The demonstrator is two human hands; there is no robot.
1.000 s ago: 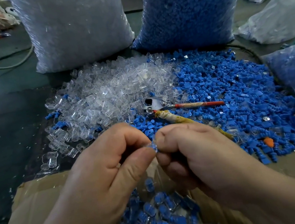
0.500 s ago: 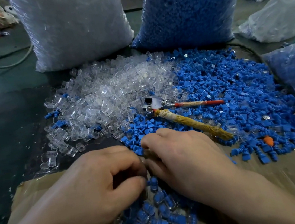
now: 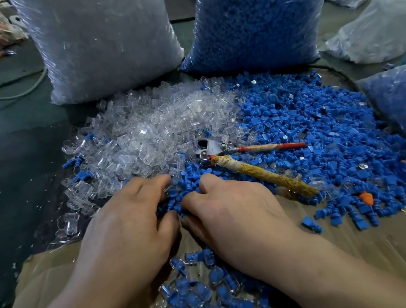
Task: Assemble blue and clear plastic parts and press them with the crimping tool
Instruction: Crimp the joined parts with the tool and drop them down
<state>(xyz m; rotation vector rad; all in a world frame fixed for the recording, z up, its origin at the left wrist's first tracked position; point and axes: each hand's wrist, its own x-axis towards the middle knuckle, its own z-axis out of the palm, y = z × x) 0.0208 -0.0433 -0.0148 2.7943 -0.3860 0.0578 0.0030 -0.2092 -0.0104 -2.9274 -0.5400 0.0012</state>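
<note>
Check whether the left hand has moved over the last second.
Yes. The left hand dropped from a raised pinch and reached forward; its fingertips now touch loose parts near-left of the unmoved crimping tool.

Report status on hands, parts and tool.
Left hand and right hand fingertips-down in blue parts, hold unclear. Crimping tool lying untouched beyond them. Assembled pieces heaped between wrists.

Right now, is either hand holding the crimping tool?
No, the crimping tool lies free farther out, while the left hand and right hand both dig into the blue parts.
</note>
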